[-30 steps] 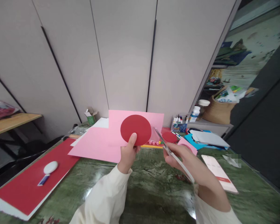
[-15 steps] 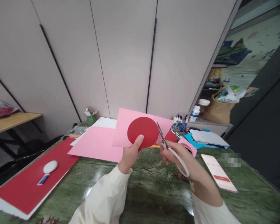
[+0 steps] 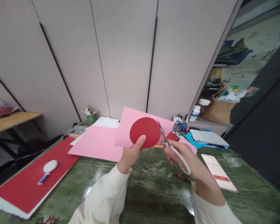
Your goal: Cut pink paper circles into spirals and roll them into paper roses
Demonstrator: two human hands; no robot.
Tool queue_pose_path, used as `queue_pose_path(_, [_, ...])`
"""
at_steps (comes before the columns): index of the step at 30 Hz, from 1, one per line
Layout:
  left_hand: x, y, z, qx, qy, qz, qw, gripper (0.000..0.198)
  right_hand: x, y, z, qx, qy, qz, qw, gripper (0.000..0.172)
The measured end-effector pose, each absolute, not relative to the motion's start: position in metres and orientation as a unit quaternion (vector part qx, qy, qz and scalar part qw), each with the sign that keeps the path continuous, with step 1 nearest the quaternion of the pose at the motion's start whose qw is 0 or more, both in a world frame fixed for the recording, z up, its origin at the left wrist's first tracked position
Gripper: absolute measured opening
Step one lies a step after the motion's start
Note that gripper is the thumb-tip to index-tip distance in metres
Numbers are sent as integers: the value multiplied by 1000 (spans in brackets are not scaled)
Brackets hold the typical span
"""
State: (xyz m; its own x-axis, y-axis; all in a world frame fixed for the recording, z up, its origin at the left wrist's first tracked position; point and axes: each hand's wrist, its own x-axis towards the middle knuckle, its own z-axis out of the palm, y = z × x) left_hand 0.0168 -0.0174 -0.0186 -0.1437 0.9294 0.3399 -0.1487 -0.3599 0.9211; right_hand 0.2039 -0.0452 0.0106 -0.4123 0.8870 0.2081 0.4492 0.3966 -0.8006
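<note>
My left hand (image 3: 132, 154) pinches a red paper circle (image 3: 146, 130) flat against a sheet of pink paper (image 3: 127, 119), its thumb on the circle's lower part and the fingers behind. Both papers are held up above the table. In my right hand (image 3: 177, 151) is a pair of scissors (image 3: 170, 143) with white handles; the fingers are closed in the loops. The scissors' blades point up and lie at the right edge of the red circle, against the pink paper. Whether the blades are parted is hard to make out.
A larger pink sheet (image 3: 98, 143) lies behind on the green table (image 3: 151, 193). Left are a long red sheet (image 3: 25, 183), a white oval object (image 3: 50, 166) and a small blue-and-white item (image 3: 43, 179). Right are a phone (image 3: 218, 172), blue paper (image 3: 193, 140) and a pen holder (image 3: 180, 126).
My left hand has shifted the red circle and pink sheet slightly right. My right hand and the scissors have also moved a little right, staying at the circle's right edge.
</note>
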Motion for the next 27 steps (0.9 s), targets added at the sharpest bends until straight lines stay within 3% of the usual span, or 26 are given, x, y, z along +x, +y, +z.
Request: queue_pose_path(27, [9, -20, -12, 521, 414, 628, 403, 36, 205, -49, 15, -458, -763, 331, 314, 35])
